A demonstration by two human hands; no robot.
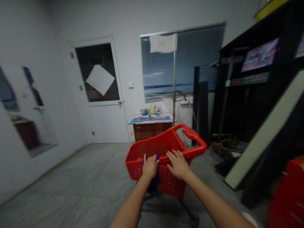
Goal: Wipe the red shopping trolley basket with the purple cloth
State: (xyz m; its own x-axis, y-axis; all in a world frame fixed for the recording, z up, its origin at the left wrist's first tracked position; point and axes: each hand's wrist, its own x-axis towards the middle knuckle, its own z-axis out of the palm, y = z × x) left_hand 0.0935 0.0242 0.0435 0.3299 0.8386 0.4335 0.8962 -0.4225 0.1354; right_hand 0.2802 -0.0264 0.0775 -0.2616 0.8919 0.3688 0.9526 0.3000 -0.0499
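Left hand: curled over a purple cloth (155, 182) at the basket's near rim, the left hand (150, 167) pressing it there.
Right hand: fingers spread, the right hand (178, 164) laid on the same rim, seemingly not gripping.
Cart: the red shopping cart (169, 155) stands on the grey floor (95, 183), handle (193, 136) to the right.
Behind: a wooden cabinet (152, 130) below the blinds (161, 72).

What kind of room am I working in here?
Probably a back room or small office: a desk with papers and small items, black racks holding a lit screen, and a window with blinds.
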